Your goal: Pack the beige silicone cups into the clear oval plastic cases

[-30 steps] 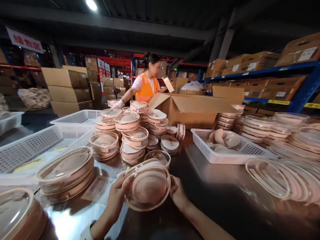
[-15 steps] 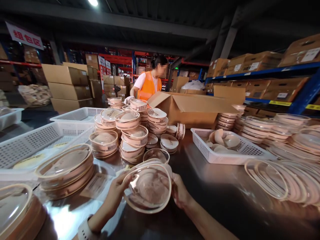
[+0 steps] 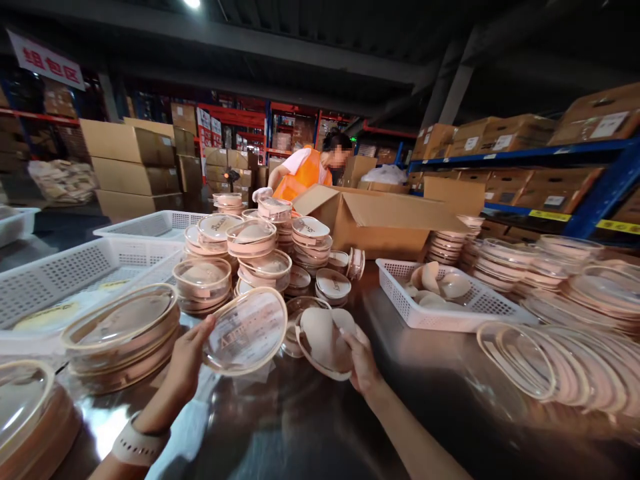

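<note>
My left hand [image 3: 191, 352] pinches the left edge of a clear oval lid [image 3: 247, 331] with a beige rim, tilted up; printed text shows through it. In my right hand [image 3: 362, 359] is an oval box [image 3: 320, 365], gripped at its right side. Beige moulded cups [image 3: 318, 328] stick up from that box, and my right thumb lies against them. The lid and the box are apart, both held above the dark tabletop. Just behind them, several closed oval boxes [image 3: 201, 277] with clear lids stand in stacks.
White perforated baskets [image 3: 90, 267] stand at left; another white basket [image 3: 440, 320] at right holds loose beige cups. Clear lids [image 3: 520, 363] fan out at far right. More boxes [image 3: 120, 353] are stacked at left. Beyond an open carton [image 3: 380, 233], a co-worker in an orange vest [image 3: 306, 175] leans forward.
The lid has come off the box: my left hand has moved left with it, while my right hand keeps the box with the cups. The co-worker leans lower.
</note>
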The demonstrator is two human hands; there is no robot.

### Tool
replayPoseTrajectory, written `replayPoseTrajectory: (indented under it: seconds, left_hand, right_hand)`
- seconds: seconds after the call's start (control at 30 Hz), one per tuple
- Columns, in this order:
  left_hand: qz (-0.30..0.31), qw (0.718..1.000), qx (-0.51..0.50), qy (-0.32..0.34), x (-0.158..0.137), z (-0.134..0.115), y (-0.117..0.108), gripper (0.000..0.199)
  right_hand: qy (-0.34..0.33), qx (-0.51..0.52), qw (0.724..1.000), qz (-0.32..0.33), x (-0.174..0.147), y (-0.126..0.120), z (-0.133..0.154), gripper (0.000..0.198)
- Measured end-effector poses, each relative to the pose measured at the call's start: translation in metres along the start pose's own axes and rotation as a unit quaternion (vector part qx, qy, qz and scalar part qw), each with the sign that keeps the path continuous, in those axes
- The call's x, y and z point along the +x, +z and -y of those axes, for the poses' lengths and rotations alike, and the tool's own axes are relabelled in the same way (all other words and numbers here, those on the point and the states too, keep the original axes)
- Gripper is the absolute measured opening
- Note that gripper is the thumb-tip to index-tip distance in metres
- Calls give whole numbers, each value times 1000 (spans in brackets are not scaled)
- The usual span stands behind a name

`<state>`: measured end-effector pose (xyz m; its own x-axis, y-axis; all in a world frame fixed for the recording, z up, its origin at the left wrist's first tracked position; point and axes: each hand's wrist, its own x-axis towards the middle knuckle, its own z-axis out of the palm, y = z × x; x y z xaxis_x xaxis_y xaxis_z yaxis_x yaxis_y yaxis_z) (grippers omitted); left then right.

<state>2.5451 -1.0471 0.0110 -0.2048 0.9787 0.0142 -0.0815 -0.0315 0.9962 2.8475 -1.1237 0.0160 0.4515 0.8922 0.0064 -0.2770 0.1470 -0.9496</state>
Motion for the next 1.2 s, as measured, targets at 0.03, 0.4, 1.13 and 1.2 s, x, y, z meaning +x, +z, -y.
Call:
replayPoseTrajectory:
  seconds: [0.03, 0.4, 1.13, 1.2]
  left_hand:
    - [-20, 998, 37, 42, -2, -1, -1, 59]
    - [284, 814, 287, 418, -84, 57, 37, 79]
    - [231, 934, -89, -257, -78, 27, 48, 29]
    - [232, 930, -92, -271, -79, 24, 49, 33]
  right_hand:
    - [10, 0, 1000, 4, -4, 3, -3, 48]
    - [-31, -132, 983, 122, -42, 19, -23, 42]
    - [78, -221, 960, 155, -30, 14, -14, 47]
    - [111, -200, 959, 165, -30, 14, -14, 53]
